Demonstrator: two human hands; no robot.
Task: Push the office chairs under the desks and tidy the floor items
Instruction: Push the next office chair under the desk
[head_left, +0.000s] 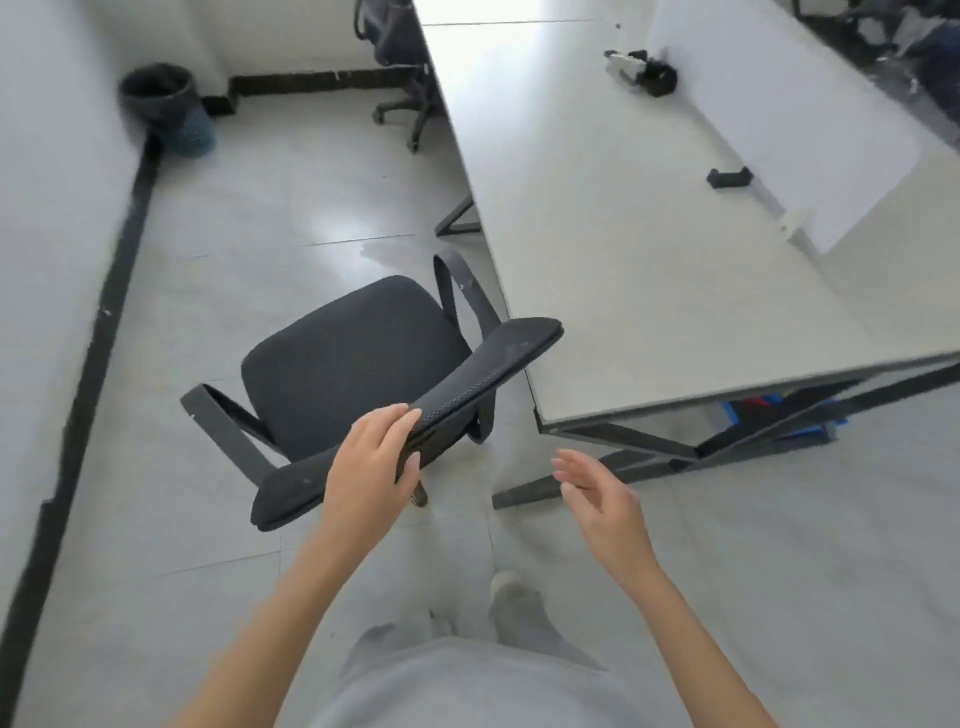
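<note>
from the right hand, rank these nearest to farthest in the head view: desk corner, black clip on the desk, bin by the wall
From the right hand:
1. Desk corner, just ahead of the fingertips.
2. Black clip, farther up the desk top, beside the white divider.
3. Bin, far across the floor to the left, against the wall.

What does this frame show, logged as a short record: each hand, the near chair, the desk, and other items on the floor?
left hand: grips the top edge of the near chair's backrest
right hand: open, fingers straight, touching nothing
near chair: out on the floor beside the desk's near corner, not pushed under
desk: holds small dark items
far chair: partly under the desk's far end
bin: dark, standing by the wall
task state: near chair not yet tucked in
</note>
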